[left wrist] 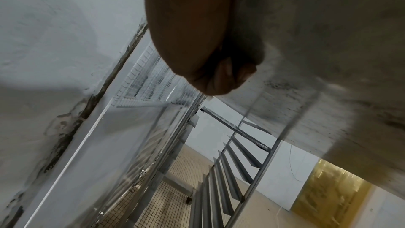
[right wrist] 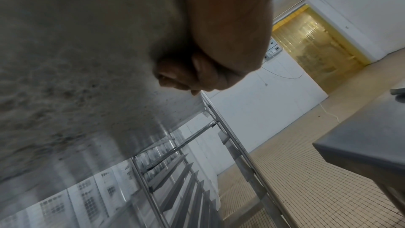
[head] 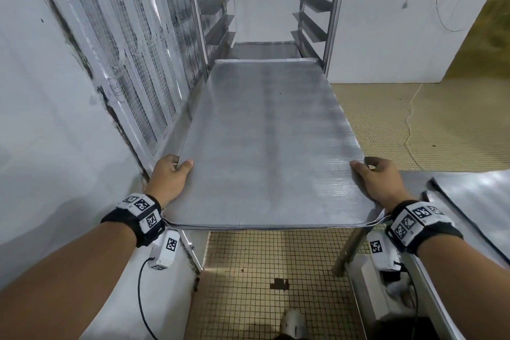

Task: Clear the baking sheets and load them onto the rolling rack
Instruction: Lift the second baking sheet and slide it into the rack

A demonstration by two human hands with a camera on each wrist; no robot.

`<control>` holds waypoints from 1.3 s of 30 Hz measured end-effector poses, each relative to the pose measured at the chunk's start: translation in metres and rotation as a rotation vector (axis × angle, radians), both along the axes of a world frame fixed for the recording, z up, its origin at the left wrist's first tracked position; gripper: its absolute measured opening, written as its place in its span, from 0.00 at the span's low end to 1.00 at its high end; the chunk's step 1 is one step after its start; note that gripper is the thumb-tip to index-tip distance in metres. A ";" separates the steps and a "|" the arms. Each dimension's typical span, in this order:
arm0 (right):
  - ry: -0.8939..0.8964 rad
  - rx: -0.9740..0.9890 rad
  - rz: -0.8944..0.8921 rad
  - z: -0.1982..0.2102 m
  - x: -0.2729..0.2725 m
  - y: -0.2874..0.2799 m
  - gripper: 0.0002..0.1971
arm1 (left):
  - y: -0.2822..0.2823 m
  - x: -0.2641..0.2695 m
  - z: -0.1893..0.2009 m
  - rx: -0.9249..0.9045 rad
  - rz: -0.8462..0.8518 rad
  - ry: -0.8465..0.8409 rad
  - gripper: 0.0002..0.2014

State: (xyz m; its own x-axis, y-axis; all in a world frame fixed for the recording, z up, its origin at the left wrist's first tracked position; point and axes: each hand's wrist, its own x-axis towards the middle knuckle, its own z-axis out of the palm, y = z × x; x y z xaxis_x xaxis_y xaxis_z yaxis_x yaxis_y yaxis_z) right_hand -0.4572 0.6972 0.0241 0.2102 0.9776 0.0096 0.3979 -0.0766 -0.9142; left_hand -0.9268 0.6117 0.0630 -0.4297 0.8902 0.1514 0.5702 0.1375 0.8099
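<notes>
Nearest the head camera, two bare forearms with marker-covered wristbands reach forward, and each hand grips a long side of one baking sheet close to its near end. The left hand has its thumb laid on the top face and its fingers curled under the rim, as the left wrist view shows from below; the right hand mirrors that hold, thumb on top, fingers tucked beneath the opposite rim. The sheet is bare, grey and scuffed, held about level above the tiled floor. Its long axis runs straight away from the person, the far short edge pointing into the open front of the rolling rack and sitting at the rack's mouth, between the two front uprights; whether that edge already rests on a runner cannot be told. Angled runners line both sides of the rack, and another sheet lies inside it, just beyond and slightly below the far edge. On the left the sheet's long side runs close beside a wire-mesh panel along the wall, with little room there. On the right there is open floor beside the sheet, and a steel table carrying a further sheet stands near the right wrist.
</notes>
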 end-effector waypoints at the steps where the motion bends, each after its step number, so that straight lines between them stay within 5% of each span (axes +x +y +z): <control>1: 0.011 0.006 -0.008 -0.003 0.001 0.005 0.55 | 0.003 0.001 -0.001 0.004 -0.002 -0.006 0.13; 3: 0.032 -0.011 -0.007 -0.005 0.001 0.015 0.57 | 0.011 0.003 -0.002 -0.001 0.004 -0.003 0.13; 7: -0.019 -0.010 0.012 -0.001 -0.006 0.034 0.37 | 0.034 0.002 -0.007 -0.022 0.003 0.007 0.12; 11: -0.028 -0.026 0.010 -0.003 -0.009 0.060 0.38 | 0.059 0.004 -0.010 -0.044 0.017 -0.021 0.11; 14: -0.076 -0.014 0.023 0.000 -0.016 0.075 0.26 | 0.079 0.001 -0.011 -0.051 0.026 -0.027 0.11; 24: 0.020 -0.058 0.013 -0.018 -0.021 0.149 0.43 | 0.148 -0.011 -0.019 -0.102 0.015 0.048 0.13; 28: 0.068 -0.085 0.024 -0.006 -0.032 0.166 0.23 | 0.179 -0.023 -0.019 -0.163 0.008 0.119 0.22; 39: -0.070 -0.028 0.034 0.005 -0.034 0.224 0.25 | 0.238 -0.017 -0.009 -0.249 0.031 0.214 0.25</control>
State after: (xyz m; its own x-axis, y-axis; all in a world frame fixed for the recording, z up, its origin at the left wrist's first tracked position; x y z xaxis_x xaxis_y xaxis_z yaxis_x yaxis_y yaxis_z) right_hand -0.4912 0.9216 0.0287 0.1768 0.9842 -0.0040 0.4637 -0.0869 -0.8817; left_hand -0.9435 0.8502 0.0541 -0.4395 0.8980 0.0207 0.7165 0.3366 0.6110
